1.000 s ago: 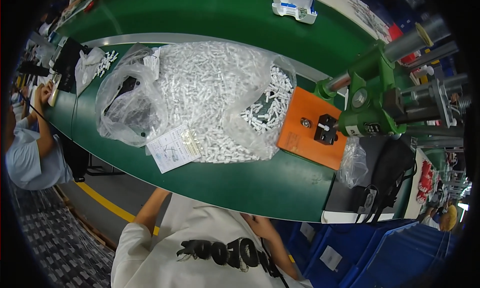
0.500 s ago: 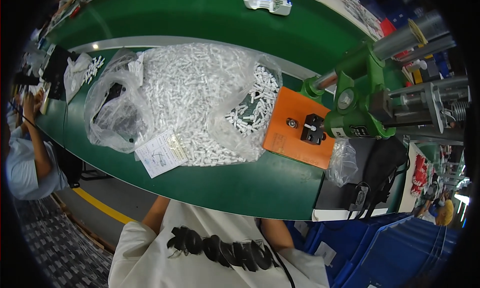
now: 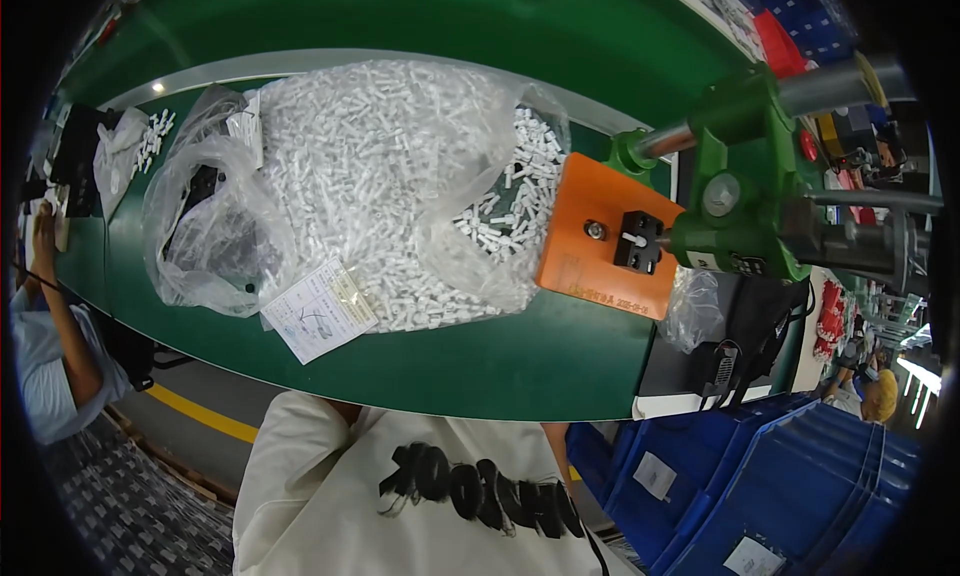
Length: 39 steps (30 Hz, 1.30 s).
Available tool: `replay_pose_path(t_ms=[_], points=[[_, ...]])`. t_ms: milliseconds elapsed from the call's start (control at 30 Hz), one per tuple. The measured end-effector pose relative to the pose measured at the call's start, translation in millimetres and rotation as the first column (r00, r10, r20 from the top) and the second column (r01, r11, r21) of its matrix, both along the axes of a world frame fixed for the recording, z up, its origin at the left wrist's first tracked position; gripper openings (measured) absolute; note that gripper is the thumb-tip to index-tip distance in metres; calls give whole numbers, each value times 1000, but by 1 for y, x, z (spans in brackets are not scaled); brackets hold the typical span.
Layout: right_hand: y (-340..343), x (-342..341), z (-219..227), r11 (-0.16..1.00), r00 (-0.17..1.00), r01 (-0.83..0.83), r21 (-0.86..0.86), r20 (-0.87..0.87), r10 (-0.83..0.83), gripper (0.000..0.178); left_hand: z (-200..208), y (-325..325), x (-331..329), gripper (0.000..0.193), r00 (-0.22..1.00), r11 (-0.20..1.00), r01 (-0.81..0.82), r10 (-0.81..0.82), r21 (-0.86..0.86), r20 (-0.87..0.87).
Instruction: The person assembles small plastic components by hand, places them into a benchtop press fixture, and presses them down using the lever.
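White plastic pieces lie left of the orange plate, most of them inside a large clear bag. Farthest left of the plate, a crumpled clear bag looks thin, soft and easily snagged. Nearer the plate, the full bag would probably sag like a heavy, shapeless load, better gathered at both ends than pulled by its slippery film. At its mouth, just beside the plate, pieces show uncovered; each looks light, stiff and smooth, apt to roll, so a fingertip pinch around the middle should suit. Neither the left hand nor the right hand is in view, so I cannot tell whether they are open, closed or gripping anything.
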State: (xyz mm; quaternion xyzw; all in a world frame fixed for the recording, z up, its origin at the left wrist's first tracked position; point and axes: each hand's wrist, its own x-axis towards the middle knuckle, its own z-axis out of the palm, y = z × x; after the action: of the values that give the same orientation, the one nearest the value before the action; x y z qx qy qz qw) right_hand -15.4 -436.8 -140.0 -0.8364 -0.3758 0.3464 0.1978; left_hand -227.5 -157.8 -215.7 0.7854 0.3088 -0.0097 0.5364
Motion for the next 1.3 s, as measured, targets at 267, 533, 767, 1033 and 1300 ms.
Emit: replay_pose_path(t_ms=[267, 533, 767, 1033, 1300], points=[[38, -6, -2, 993, 994, -108, -40, 32, 109, 30, 16, 28, -40, 31, 997, 998, 52, -50, 32, -65], [117, 24, 3, 986, 984, -157, -64, 79, 162, 30, 44, 64, -59, 31, 981, 984, 161, -152, 78, -120], [88, 33, 21, 977, 968, -187, -100, 153, 201, 30, 79, 96, -42, 31, 960, 959, 260, -244, 117, -135], [77, 42, 145, 887, 613, -454, 84, -693, 379, 32, 228, 119, 7, 21, 606, 635, 770, -757, -57, -244], [170, 88, 190, 795, 709, -149, 588, -496, 500, 26, 294, 123, 127, 19, 373, 546, 536, -838, 644, 399]])
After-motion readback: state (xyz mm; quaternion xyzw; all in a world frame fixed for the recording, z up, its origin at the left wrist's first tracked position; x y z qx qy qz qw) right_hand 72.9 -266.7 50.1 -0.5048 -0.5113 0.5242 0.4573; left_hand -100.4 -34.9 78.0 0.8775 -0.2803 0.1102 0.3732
